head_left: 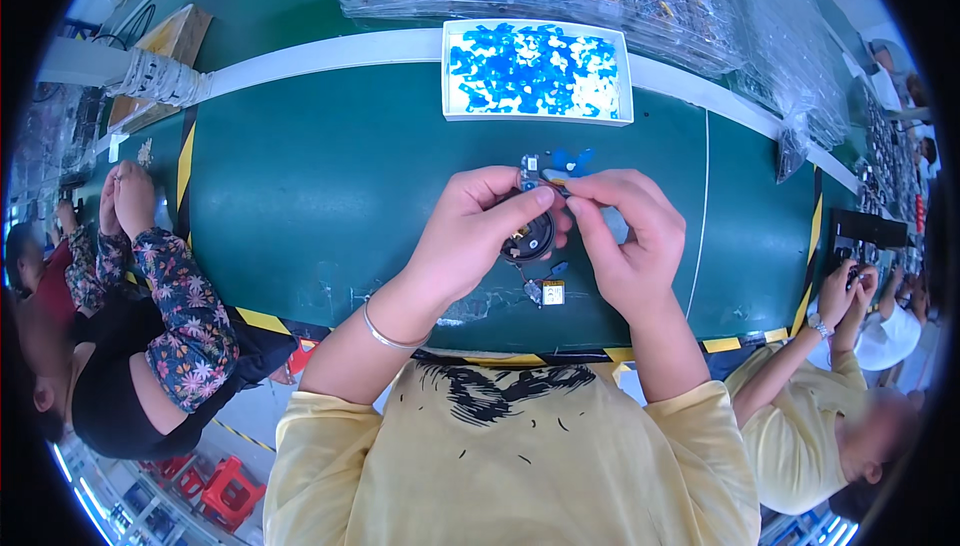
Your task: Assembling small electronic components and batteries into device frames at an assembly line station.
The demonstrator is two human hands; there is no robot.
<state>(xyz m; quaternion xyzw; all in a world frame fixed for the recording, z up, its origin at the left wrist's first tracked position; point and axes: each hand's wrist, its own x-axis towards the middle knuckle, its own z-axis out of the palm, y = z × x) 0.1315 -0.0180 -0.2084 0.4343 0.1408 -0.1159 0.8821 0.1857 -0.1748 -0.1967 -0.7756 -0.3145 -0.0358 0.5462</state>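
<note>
My left hand [475,221] is closed around a round black device [538,238], its thumb pressed along the upper part. A small clear and dark piece [530,166] sticks up at the device's top. My right hand [625,221] pinches at the device's upper right edge, thumb and forefinger close together. At its fingertips shows a small greyish strip [556,177], too small to name. Just below the device is a small square part with a white label and yellow edge [552,292]; whether it is wired to the device, I cannot tell. Several blue bits [570,160] lie just beyond my fingers.
A white box [538,118] of small blue and white pieces stands ahead. Behind it, clear plastic trays [590,6] hold many small parts, with plastic wrap at right. A white rail [330,51] crosses the green table [300,176]. Co-workers sit left [130,336] and right [820,416].
</note>
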